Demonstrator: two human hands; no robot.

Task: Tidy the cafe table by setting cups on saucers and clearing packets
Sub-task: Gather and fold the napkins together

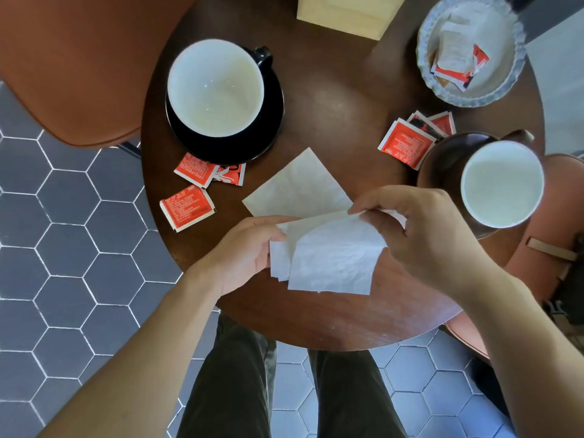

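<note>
Both my hands hold a white paper napkin (331, 257) above the near part of the round wooden table (331, 99). My left hand (243, 251) grips its left edge and my right hand (423, 229) pinches its top corner. A second napkin (300, 184) lies flat just beyond. A black cup with a white inside (215, 86) stands on a black saucer (271, 131) at the left. A brown cup (502, 184) sits on a brown saucer (442, 162) at the right. Red packets lie below the black saucer (188, 208) and left of the brown saucer (406, 143).
A grey-rimmed plate (426, 36) at the back right holds several packets. A pale box (344, 14) stands at the table's far edge. Brown chairs sit at the left (72, 64) and right (543, 254). My legs are under the near edge, over hexagon floor tiles.
</note>
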